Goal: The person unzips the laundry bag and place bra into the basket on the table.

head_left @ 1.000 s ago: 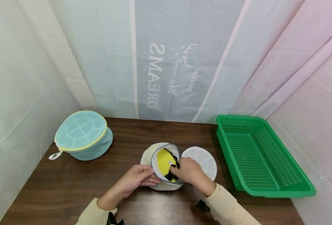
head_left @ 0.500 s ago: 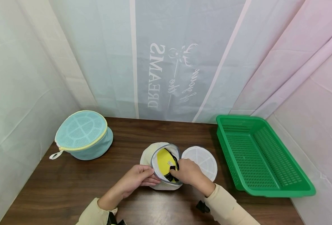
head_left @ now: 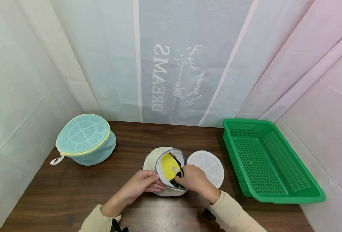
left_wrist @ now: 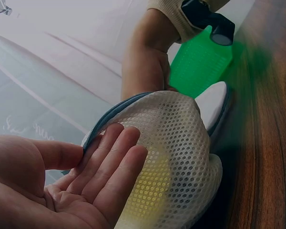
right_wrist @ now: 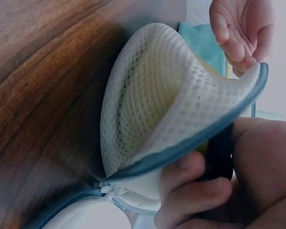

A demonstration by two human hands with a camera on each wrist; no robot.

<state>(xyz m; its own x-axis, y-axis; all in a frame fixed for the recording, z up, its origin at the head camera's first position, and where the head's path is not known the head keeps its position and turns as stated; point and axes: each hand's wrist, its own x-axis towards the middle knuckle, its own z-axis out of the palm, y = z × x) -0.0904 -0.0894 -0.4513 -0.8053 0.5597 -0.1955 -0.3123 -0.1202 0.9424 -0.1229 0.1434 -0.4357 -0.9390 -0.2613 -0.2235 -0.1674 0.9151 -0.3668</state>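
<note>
White mesh bag [head_left: 152, 158], lower middle of the head view, mouth unzipped, between your two hands.
Largest first: the green basket [head_left: 275, 161] fills the head view's right side, with a blue mesh bag [head_left: 83, 133] at its left. The round white lid [head_left: 207, 167] lies just right of your bag; only the right wrist view, lower left, shows its zip meeting the bag's. Your right hand [head_left: 195, 177] reaches into the mouth, a black strap [head_left: 179, 175] between thumb and curled fingers; the left wrist view hides those fingers behind mesh. Your left hand [head_left: 145, 182] pinches the rim, other fingers extended, as the left wrist view shows. Inside, the yellow item [head_left: 167, 166] is partly covered, and its white tag [head_left: 175, 169] is too small to read.
</note>
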